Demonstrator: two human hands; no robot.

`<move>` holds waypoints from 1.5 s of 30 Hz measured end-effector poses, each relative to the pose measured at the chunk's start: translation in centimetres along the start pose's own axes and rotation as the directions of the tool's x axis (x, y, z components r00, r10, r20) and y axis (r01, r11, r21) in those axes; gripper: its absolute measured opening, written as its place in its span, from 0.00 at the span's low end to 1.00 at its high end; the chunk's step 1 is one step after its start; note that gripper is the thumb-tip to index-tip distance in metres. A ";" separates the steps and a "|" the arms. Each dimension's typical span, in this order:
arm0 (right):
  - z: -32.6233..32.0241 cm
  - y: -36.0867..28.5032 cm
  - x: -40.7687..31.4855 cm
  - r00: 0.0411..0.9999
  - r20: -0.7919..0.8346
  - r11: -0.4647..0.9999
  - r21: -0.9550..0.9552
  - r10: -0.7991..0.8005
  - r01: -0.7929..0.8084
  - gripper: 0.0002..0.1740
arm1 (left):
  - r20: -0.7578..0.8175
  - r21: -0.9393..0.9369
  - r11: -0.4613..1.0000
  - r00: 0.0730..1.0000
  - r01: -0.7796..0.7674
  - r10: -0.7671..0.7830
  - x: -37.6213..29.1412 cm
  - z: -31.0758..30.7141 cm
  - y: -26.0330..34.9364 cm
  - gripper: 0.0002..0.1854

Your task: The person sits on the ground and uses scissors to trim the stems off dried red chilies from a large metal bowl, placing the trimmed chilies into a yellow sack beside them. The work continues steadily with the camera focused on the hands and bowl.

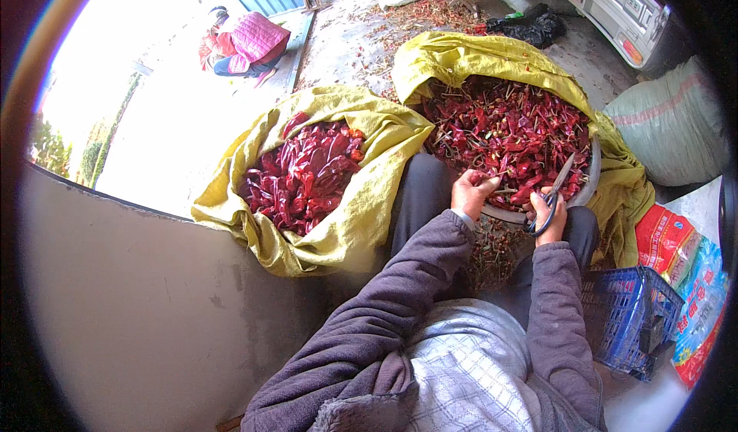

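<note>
A round basin (595, 169), partly draped with a yellow woven sack (490, 51), holds a heap of dried red chili peppers (507, 126) with stems. Over its near edge, my left hand (471, 191) pinches a small piece, seemingly a chili stem, between thumb and fingertips. My right hand (548, 216) grips scissors (560, 181) by the dark handles, the blades pointing up and away over the chilies. To the left, a second yellow sack (357, 230), its rim folded back, is filled with glossy dried red chilies (305, 172).
A blue plastic basket (628, 322) and printed plastic bags (700, 305) lie at the right. Behind them stands a stuffed woven sack (671, 120). A wall (144, 293) borders the left. Another person (248, 46) crouches near the doorway, beyond a floor littered with stems.
</note>
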State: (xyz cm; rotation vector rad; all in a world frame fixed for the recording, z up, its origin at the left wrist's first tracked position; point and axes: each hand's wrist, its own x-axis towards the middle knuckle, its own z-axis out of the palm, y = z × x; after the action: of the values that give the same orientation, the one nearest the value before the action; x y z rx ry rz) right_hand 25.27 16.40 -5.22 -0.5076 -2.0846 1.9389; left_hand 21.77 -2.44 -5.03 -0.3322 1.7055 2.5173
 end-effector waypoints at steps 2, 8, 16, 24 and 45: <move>-0.1 0.0 -0.1 0.998 0.013 0.972 -0.228 -0.055 0.057 0.20 | 0.017 -0.026 1.000 1.000 -0.002 0.003 -0.1 -0.1 0.7 0.11; 0.5 0.1 -1.0 0.957 0.249 0.883 -0.400 -0.152 0.245 0.20 | 0.312 0.127 0.991 0.946 0.049 -0.087 -0.2 -0.2 -1.2 0.13; 0.7 0.1 -1.1 0.936 0.261 0.852 -0.407 -0.237 0.330 0.22 | 0.437 0.264 0.962 0.881 0.064 -0.179 1.0 -0.9 -3.1 0.17; 0.7 0.6 -1.1 0.962 0.234 0.985 -0.065 -0.143 0.163 0.24 | 0.479 0.506 0.820 0.878 -0.266 -0.011 1.0 -1.6 -2.2 0.19; 1.4 -1.7 -1.5 0.979 0.107 0.967 -0.169 -0.174 0.191 0.24 | 0.328 0.207 0.975 0.934 0.076 -0.142 -0.1 -0.1 -0.6 0.08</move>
State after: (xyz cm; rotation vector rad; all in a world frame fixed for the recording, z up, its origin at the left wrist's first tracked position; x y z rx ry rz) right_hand 25.91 14.40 -3.61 -0.2534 -2.2866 1.7118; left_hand 21.97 -2.27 -5.59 0.0261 1.7138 2.1541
